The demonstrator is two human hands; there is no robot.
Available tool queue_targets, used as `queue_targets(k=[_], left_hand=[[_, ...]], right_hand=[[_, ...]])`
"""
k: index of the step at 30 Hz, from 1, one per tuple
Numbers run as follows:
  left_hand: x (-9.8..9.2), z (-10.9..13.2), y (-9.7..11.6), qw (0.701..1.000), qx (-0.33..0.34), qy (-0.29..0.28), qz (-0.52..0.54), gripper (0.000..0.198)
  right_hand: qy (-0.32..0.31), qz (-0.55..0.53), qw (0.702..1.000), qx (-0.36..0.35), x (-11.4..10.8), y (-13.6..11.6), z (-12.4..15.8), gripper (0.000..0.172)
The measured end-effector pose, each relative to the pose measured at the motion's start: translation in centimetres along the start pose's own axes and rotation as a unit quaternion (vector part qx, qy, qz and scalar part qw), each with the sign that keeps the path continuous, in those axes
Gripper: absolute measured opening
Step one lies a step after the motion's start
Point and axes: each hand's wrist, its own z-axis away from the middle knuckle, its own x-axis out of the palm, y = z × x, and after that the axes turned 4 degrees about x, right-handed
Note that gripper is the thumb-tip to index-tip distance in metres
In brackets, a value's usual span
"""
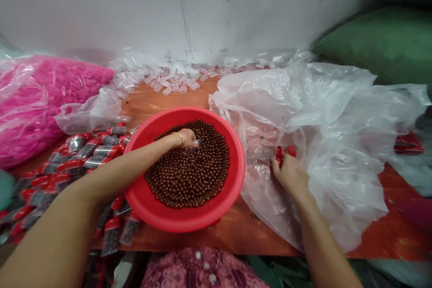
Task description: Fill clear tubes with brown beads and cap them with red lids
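My left hand (186, 137) reaches into a red plastic basin (236, 175) full of small shiny brown balls (189, 180). Its fingers are closed on a small clear plastic bottle (198, 142), mostly hidden by the hand and the balls. To the right of the basin, my right hand (290, 172) is at a clear plastic bag (324, 112). The fingers of that hand are closed around a red cap (279, 152), and another red cap (291, 150) shows just beyond them. Left of the basin lies a heap of clear bottles with red caps (111, 234).
A big bag of pink pieces (57, 99) stands at the left. Clear empty bottles (175, 82) lie scattered at the back, along the wall (202, 9). A green sack (378, 47) bulges at the back right. The orange table's front edge (236, 245) is near my body.
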Motion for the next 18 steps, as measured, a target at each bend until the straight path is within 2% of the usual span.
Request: queue_targets(k=[3,6,7,9,12,18], left_hand=[[0.9,-1.3,0.6,0.995,0.025,0.013,0.097,0.014],[1.7,-1.0,0.5,0.982,0.056,0.027,0.176,0.010],[1.8,-0.6,0.3,0.974,0.071,0.029,0.215,0.014],[1.9,0.2,-0.2,0.940,0.108,0.030,0.322,0.025],[1.6,2.0,-0.9,0.873,0.154,0.025,0.462,0.036],[1.9,5.9,-1.8,0.802,0.192,-0.003,0.566,0.048]], right_hand=[[0.016,-0.009,1.000,-0.001,0.3,-0.1,-0.1,0.043],[0.007,-0.028,1.000,0.008,0.5,0.2,-0.3,0.042],[-0.003,-0.038,0.999,0.013,0.5,0.4,-0.4,0.040],[-0.024,-0.063,0.998,0.020,0.4,0.9,-0.8,0.038],[-0.044,-0.095,0.994,0.019,0.6,1.8,-1.5,0.037],[-0.057,-0.158,0.985,0.029,0.9,3.4,-2.1,0.028]])
